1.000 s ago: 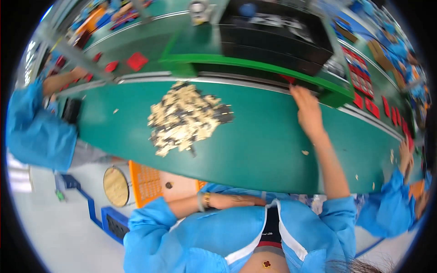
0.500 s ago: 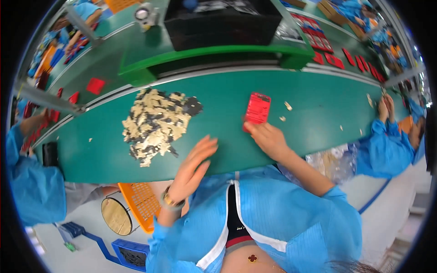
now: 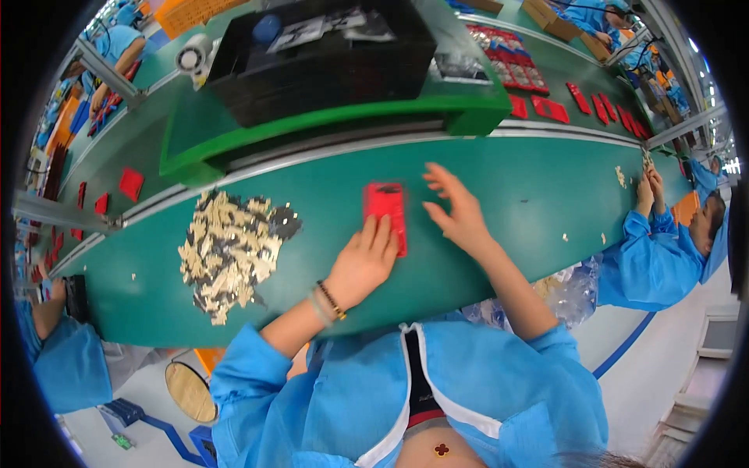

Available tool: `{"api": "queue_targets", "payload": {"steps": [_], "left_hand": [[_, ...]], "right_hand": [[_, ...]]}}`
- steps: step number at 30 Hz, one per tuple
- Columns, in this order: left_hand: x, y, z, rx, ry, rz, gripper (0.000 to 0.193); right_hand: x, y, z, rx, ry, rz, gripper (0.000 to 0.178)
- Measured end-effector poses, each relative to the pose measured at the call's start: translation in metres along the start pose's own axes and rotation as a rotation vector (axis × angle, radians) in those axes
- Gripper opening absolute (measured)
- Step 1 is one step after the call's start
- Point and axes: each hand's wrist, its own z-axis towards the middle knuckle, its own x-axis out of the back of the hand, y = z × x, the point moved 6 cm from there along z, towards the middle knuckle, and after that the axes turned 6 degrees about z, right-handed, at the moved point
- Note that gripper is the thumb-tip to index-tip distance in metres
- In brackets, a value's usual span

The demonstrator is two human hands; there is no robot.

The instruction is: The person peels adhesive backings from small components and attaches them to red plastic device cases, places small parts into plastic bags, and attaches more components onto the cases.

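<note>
A flat red plastic shell [image 3: 388, 204], about phone-sized with a dark patch at its top end, lies on the green work surface [image 3: 312, 300] in front of me. My left hand [image 3: 363, 261] is over its lower left part, fingers closed on it; the thumb is hidden. Just right of the shell, my right hand [image 3: 460, 210] is raised with fingers and thumb apart, holding nothing. To the left of my left hand is a loose heap of small cream and black strips [image 3: 230, 253].
A green raised shelf [image 3: 328, 121] bears a large black bin [image 3: 320, 70] beyond the work surface. More red shells [image 3: 550, 109] lie on the far belt. A co-worker's hands [image 3: 649, 191] are at the far right. Clear plastic bags [image 3: 573, 296] sit by the near right edge.
My left hand has come onto the shell, and my right hand has let go and opened beside it. The whole view has shifted. Two small cream pieces right of the shell no longer show.
</note>
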Motion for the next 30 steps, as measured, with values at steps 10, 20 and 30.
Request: {"api": "queue_targets", "payload": {"steps": [10,20,30], "left_hand": [[-0.044,-0.246,-0.029,0.498,-0.214,0.447,0.032],[-0.163,-0.368,-0.007,0.439,-0.189,0.442,0.034],[0.002,-0.110,0.066,-0.246,0.194,-0.007,0.030]], "right_hand": [[0.266,0.086,-0.046,-0.001,0.881,-0.414,0.046],[0.180,0.072,-0.150,-0.342,0.754,-0.101,0.040],[0.118,0.033,-0.103,-0.122,0.599,0.134,0.031]]}}
